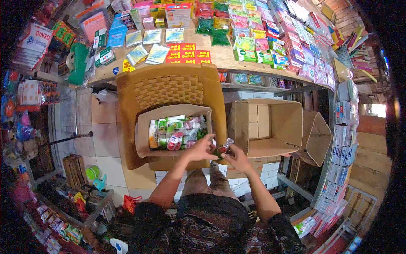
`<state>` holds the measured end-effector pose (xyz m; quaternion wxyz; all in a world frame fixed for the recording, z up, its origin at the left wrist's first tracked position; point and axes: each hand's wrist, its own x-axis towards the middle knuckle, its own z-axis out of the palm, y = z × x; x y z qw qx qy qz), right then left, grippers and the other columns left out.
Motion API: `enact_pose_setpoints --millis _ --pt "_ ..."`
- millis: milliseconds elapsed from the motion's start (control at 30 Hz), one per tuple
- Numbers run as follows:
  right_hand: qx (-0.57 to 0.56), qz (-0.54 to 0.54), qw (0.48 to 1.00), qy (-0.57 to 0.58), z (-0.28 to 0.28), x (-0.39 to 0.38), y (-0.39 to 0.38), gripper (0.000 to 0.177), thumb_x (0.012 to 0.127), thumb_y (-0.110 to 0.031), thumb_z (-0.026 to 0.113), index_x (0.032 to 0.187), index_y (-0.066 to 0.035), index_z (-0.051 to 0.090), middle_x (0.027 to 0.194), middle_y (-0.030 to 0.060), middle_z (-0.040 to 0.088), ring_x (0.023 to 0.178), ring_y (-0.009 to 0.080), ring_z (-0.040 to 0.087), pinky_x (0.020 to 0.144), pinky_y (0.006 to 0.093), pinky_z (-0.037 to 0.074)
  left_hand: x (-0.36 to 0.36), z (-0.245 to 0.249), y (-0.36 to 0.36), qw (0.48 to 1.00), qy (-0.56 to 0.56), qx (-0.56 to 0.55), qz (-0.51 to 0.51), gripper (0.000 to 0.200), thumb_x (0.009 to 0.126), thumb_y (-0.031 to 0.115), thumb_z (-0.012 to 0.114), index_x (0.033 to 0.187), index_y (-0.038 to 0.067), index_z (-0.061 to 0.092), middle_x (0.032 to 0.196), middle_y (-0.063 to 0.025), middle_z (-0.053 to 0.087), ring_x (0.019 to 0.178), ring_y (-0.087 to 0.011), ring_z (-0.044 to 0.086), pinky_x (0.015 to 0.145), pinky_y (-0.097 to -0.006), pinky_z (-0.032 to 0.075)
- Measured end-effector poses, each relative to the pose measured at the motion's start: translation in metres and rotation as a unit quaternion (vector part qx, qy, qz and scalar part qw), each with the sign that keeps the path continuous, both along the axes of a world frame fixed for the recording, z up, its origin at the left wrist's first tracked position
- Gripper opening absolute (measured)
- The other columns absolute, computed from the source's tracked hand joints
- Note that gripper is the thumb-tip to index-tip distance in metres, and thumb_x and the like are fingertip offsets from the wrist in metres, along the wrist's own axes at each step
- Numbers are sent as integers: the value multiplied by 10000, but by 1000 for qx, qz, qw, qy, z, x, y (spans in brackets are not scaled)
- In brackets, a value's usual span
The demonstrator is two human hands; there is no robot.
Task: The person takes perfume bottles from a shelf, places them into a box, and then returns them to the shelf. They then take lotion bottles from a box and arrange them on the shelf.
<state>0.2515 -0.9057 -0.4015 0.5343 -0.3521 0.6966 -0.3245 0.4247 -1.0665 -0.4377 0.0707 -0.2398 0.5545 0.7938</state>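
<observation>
My right hand (pixel 238 161) pinches a small dark bottle with a clear top (pixel 222 150) between thumb and fingers. My left hand (pixel 200 149) is just to the left of it, thumb and fingers apart and curved toward the bottle; whether they touch it I cannot make out. Below and left of my hands, an open cardboard box (pixel 143 127) holds several bottles and packs, among them a white bottle with an orange label (pixel 152 129) and a pink-and-white pack (pixel 175 140). This box rests on a brown woven-pattern plastic chair (pixel 169 89).
An open cardboard box (pixel 270 146) stands on the right, with another carton (pixel 317 137) beside it. Ahead, a wooden counter (pixel 203 53) bears sachets, soap packs and red-and-yellow promotional cards (pixel 186 54). Stocked shelves line both sides. A green tape dispenser (pixel 78 63) sits at the left.
</observation>
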Motion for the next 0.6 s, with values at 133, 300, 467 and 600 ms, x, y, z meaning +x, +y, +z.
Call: enact_pose_setpoints --millis 133,300,467,600 --pt "-16 -41 999 14 -17 2 28 312 924 -106 660 1194 1 548 1067 58 627 975 117 577 854 289 493 3 -56 -45 971 -218 -88 -38 976 707 287 840 1459 -13 295 1283 -203 567 1065 -278 621 950 -367 493" --pt "-45 -81 996 14 -21 7 43 309 923 -109 656 1189 -5 540 1044 64 616 942 125 585 821 292 499 -25 -188 -37 871 -273 -408 -1 805 666 206 806 1337 -67 456 1156 -294 614 1149 -393 578 965 -400 497" --pt "-33 -137 989 -41 9 17 36 330 928 -131 656 1198 6 523 1032 88 616 903 135 601 771 293 525 -60 -204 -29 846 -292 -446 -9 561 741 112 729 1246 -34 533 1239 -283 566 1172 -389 551 996 -404 483" --pt "-9 -186 976 -112 -10 23 55 264 913 -40 660 1146 -6 540 1046 33 620 961 107 580 828 276 490 -67 -231 -30 873 -273 -405 9 448 803 108 649 1233 13 564 1243 -250 575 1158 -415 549 976 -472 461"
